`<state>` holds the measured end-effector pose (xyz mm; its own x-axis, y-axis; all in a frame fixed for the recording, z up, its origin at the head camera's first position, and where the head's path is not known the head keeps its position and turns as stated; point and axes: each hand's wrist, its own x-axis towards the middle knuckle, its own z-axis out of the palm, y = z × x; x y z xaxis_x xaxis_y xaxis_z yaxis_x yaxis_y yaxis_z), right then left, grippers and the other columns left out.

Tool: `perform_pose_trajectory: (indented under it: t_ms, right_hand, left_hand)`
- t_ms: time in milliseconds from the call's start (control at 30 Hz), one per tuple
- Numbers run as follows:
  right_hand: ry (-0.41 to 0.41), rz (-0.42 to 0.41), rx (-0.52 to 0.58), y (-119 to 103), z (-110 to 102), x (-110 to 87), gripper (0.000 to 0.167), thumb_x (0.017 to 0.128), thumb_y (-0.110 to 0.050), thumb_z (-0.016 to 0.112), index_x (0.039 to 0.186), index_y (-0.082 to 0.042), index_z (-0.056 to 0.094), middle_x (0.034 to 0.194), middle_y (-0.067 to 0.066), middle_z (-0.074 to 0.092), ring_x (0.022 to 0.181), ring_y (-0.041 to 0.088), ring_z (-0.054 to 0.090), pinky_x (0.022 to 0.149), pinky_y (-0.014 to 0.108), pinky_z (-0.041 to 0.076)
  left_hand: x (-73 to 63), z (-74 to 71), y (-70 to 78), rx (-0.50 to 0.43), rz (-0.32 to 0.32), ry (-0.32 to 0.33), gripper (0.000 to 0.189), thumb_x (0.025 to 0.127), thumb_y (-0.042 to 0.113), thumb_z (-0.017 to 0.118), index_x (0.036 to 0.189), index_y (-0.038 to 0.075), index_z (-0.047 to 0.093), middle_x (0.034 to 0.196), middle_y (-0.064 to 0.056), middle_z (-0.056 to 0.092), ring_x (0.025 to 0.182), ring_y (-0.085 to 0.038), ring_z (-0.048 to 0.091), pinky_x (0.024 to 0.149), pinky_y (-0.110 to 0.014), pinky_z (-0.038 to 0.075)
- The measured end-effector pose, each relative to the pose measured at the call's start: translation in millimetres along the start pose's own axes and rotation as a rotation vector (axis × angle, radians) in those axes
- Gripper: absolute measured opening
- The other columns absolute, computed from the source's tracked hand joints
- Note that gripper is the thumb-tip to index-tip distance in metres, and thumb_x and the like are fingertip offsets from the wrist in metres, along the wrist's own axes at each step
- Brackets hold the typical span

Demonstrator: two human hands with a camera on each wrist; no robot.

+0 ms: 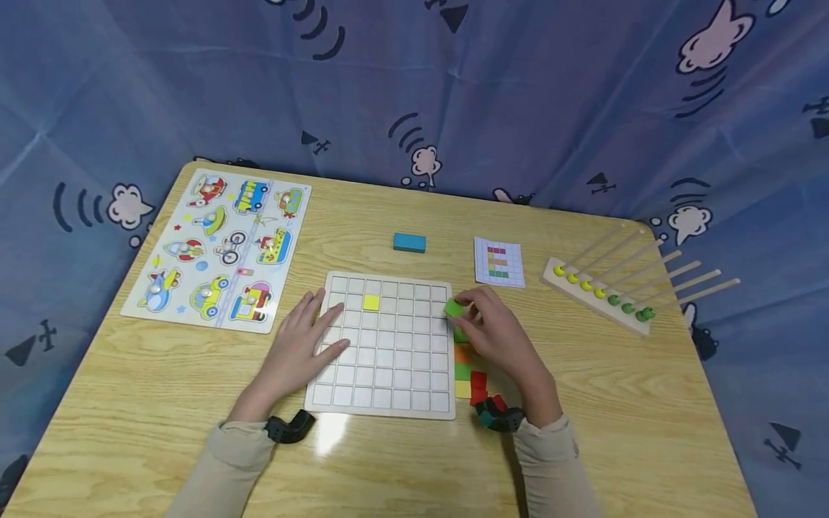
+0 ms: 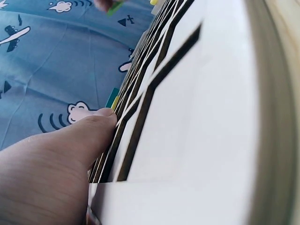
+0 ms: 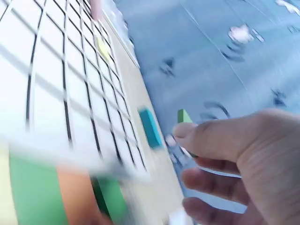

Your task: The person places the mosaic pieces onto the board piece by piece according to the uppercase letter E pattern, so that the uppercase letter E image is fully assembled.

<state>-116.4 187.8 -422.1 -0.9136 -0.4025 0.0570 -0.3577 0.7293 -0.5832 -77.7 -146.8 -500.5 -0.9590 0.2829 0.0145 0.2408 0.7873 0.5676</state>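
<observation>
A white grid board (image 1: 395, 360) lies on the table with one yellow square tile (image 1: 371, 302) in a cell of its upper part. Spread over the board's left edge, my left hand (image 1: 301, 345) rests with thumb and fingertips on it; its thumb (image 2: 89, 136) shows against the board in the left wrist view. My right hand (image 1: 495, 327) pinches a green tile (image 1: 454, 308) between thumb and fingers, at the board's upper right edge. In the right wrist view that green tile (image 3: 183, 116) stands up from the fingertips, raised off the table. Its lower part is hidden by the thumb.
Along the board's right side lie green, orange, yellow and red tiles (image 1: 478, 385). A pattern card (image 1: 508, 252) and a teal block (image 1: 409, 242) sit beyond the board. At left is a vehicle puzzle board (image 1: 220, 252); at right, a wooden peg rack (image 1: 596, 298) with yellow and green beads.
</observation>
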Motion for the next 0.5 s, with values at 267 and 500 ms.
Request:
perform_pose_trajectory:
  t_ms: [267, 500]
  right_hand:
    - [-0.144, -0.024, -0.019, -20.3, 38.6, 44.6, 0.017, 0.092, -0.016, 0.065, 0.108, -0.013, 0.060, 0.109, 0.000, 0.056, 0.086, 0.014, 0.053, 0.073, 0.028, 0.049]
    - [-0.158, -0.107, -0.067, -25.6, 56.8, 59.5, 0.013, 0.092, -0.016, 0.065, 0.104, -0.012, 0.064, 0.110, -0.001, 0.057, 0.085, 0.011, 0.052, 0.075, 0.028, 0.049]
  left_hand:
    - [-0.6, -1.6, 0.6, 0.008, -0.016, -0.026, 0.066, 0.094, 0.058, 0.047, 0.150, 0.025, 0.033, 0.162, -0.007, 0.007, 0.148, -0.030, 0.001, 0.117, -0.055, 0.008]
    - [0.2, -1.3, -0.3, 0.013, -0.014, -0.021, 0.067, 0.094, 0.060, 0.046, 0.150, 0.025, 0.034, 0.162, -0.007, 0.008, 0.148, -0.030, 0.002, 0.117, -0.055, 0.008]
